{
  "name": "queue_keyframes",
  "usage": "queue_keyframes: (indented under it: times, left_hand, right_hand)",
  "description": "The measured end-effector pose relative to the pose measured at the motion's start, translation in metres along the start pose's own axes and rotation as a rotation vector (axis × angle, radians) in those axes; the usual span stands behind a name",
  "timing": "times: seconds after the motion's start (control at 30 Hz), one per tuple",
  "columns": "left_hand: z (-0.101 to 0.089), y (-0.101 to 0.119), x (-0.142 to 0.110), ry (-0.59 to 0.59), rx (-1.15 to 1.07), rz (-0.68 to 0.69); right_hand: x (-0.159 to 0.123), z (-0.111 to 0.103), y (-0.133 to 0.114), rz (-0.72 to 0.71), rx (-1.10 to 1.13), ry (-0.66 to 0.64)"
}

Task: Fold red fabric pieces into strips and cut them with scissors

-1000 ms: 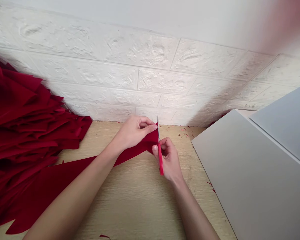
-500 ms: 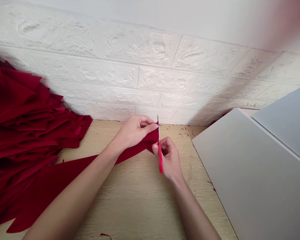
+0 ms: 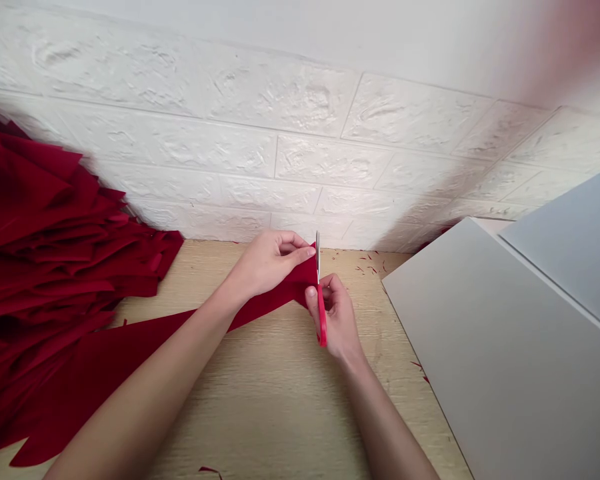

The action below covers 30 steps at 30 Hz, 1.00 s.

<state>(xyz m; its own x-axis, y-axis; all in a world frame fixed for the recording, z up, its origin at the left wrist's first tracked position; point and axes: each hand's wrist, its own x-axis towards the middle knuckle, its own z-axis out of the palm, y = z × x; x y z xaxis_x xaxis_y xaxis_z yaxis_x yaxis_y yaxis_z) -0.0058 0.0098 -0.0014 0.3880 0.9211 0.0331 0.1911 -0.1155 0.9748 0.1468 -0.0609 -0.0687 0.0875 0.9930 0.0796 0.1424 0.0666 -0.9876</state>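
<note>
A long strip of dark red fabric [image 3: 260, 311] runs from the lower left across the table to my hands. My left hand [image 3: 275, 262] pinches its far right corner between thumb and fingers. In my right hand [image 3: 336, 317] is a pair of scissors [image 3: 322, 313] with red handles, its blades pointing away from me along the strip's right end. The blades lie against that cut edge, close to my left fingertips; they look nearly closed. Part of the strip is hidden under my left forearm.
A large heap of red fabric pieces [image 3: 55, 240] fills the left side. On the right stands a white box-like panel [image 3: 505, 333]. Small red scraps [image 3: 373, 267] lie on the wooden table [image 3: 265, 407] by the white brick-patterned wall [image 3: 230, 133].
The scissor blades have shifted very slightly at the strip's end and look a little more apart. Both hands stay nearly in place, still holding the fabric and the scissors.
</note>
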Motion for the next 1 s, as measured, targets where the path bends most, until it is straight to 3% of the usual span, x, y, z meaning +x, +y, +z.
queue_keyframes:
  times: [0.27, 0.47, 0.7, 0.87, 1.0]
  left_hand:
    - [0.0, 0.003, -0.001, 0.064, -0.021, 0.086]
    - [0.013, 0.021, -0.019, -0.032, 0.034, 0.107]
    - [0.003, 0.046, -0.048, 0.023, 0.366, 0.192]
    - [-0.007, 0.013, -0.063, -0.063, 0.763, 0.12]
    - [-0.017, -0.028, -0.101, -0.074, 0.897, 0.023]
  right_hand:
    - [0.002, 0.002, 0.008, -0.044, 0.047, 0.054]
    - [0.013, -0.001, 0.015, -0.153, 0.217, 0.277]
    - [0.037, -0.023, 0.021, -0.094, 0.213, 0.481]
    - [0.045, -0.03, 0.032, -0.094, 0.274, 0.492]
    - [0.047, -0.032, 0.034, -0.084, 0.28, 0.472]
